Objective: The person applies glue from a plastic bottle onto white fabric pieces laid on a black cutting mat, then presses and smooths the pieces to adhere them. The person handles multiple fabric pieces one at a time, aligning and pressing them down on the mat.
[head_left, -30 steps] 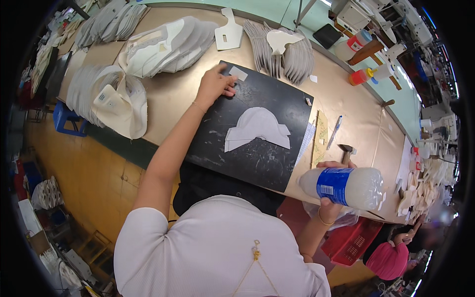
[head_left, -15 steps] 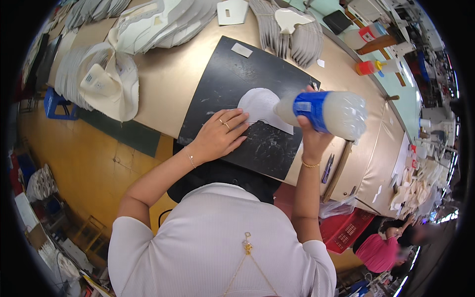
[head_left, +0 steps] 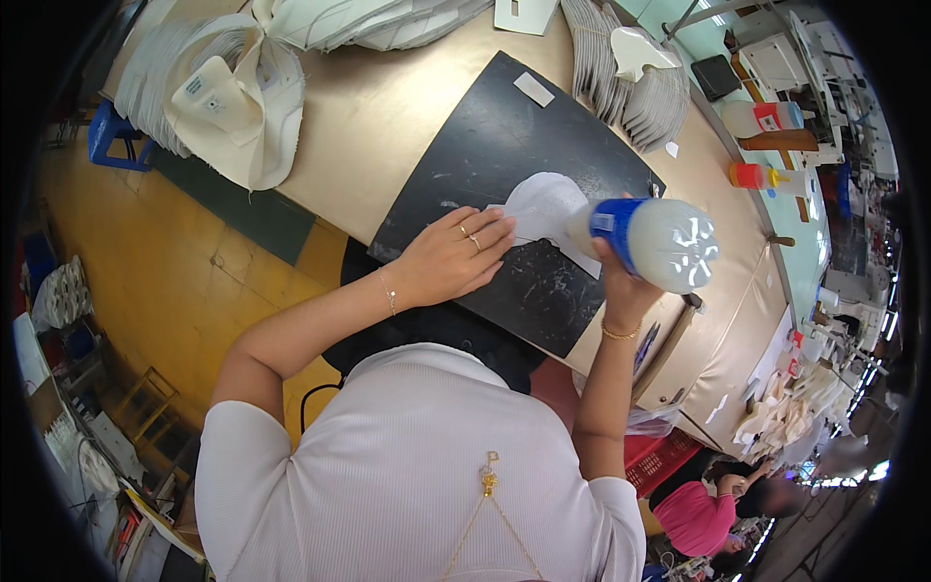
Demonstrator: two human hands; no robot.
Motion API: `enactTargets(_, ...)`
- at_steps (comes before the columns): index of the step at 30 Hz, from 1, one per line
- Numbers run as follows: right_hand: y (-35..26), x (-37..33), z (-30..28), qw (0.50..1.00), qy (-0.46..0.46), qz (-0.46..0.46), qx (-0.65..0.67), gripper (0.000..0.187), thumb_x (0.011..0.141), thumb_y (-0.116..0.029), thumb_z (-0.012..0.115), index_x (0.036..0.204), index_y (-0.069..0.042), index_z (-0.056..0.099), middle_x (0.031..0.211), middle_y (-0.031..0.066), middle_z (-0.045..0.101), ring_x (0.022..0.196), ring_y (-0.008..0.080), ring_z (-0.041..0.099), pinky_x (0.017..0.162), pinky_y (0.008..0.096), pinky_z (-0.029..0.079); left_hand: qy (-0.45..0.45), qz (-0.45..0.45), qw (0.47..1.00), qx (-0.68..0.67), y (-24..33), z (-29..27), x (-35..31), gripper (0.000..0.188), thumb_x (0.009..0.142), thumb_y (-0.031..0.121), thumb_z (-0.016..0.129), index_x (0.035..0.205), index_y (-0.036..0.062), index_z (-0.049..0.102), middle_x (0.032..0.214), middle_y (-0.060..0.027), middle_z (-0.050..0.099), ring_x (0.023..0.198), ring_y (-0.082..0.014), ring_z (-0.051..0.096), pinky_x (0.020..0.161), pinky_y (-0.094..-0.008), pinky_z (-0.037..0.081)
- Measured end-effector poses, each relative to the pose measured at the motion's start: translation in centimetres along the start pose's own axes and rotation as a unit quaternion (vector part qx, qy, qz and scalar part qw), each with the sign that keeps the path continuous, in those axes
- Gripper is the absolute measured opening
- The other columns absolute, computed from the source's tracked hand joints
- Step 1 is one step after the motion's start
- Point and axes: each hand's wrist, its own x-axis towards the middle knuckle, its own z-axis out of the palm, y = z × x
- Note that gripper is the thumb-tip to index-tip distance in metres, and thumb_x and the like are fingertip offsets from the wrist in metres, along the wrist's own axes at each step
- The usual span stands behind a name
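Observation:
A large clear plastic bottle point(head_left: 674, 242) with a blue label and milky white contents is in my right hand point(head_left: 628, 283), the fingers wrapped round its label. It is tipped over, its base up toward me and its neck end down at a white rounded piece point(head_left: 545, 202). That piece lies flat on a black board point(head_left: 436, 160); the bottle hides part of its right side, and I cannot tell if the bottle's mouth touches it. My left hand point(head_left: 456, 254) lies with outstretched fingers on the piece's left edge, holding nothing.
Stacks of pale cut pieces stand at the left point(head_left: 218, 107) and far right point(head_left: 630, 87) of the bench. A small white rectangle point(head_left: 533, 89) lies on the board. Snips point(head_left: 647, 344) rest right of my right wrist. Farther right are bottles point(head_left: 761, 118) and a person in pink point(head_left: 693, 519).
The whole view has shifted, so bench things sit farther right. The bottle is tilted more steeply, its base turned more toward me. My left hand stays at the white piece's edge.

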Motion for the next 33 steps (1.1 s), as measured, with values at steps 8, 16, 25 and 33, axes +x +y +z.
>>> enactTargets(8,-2.7,0.1,3.5,0.996,-0.007,-0.037,0.084,0.061,0.071,-0.011,0.086,0.124,0.0,0.055,0.124,0.013,0.064,0.11,0.0258,0.061,0.1,0.0375,0.048,0.006,0.014,1.0,0.0,-0.1,0.0,0.4,0.034,0.081,0.018,0.069,0.11,0.0012,0.066,0.124,-0.0119,0.059,0.12,-0.0277,0.053,0.102,-0.0402,0.042)
enactTargets(16,0.2,1.2,-1.5,0.995,0.096,0.02,0.011,0.056,0.07,-0.019,0.089,0.117,-0.002,0.064,0.112,0.0097,0.069,0.096,0.0212,0.067,0.089,0.0346,0.053,0.015,0.011,1.0,0.018,0.1,-0.2,0.4,0.031,0.08,0.017,0.068,0.106,0.0007,0.067,0.124,-0.0107,0.059,0.118,-0.0272,0.054,0.098,-0.0391,0.044)
enactTargets(25,-2.0,1.0,3.6,0.997,0.012,0.007,0.073,0.068,0.063,-0.024,0.093,0.12,-0.003,0.061,0.119,0.008,0.066,0.108,0.023,0.061,0.098,0.0351,0.045,0.017,0.035,0.999,-0.003,0.0,-0.3,0.3,0.03,0.078,0.016,0.068,0.104,0.0001,0.066,0.115,-0.0106,0.061,0.112,-0.0252,0.056,0.095,-0.0382,0.045)
enactTargets(33,-2.1,2.7,1.1,0.954,0.152,0.085,0.246,0.074,0.072,-0.023,0.088,0.13,0.003,0.049,0.115,0.0177,0.065,0.104,0.0312,0.066,0.096,0.0415,0.051,0.026,0.028,0.999,-0.019,0.0,-0.4,0.5,0.03,0.077,0.013,0.069,0.104,-0.0002,0.066,0.113,-0.0109,0.061,0.111,-0.026,0.056,0.095,-0.0382,0.045)
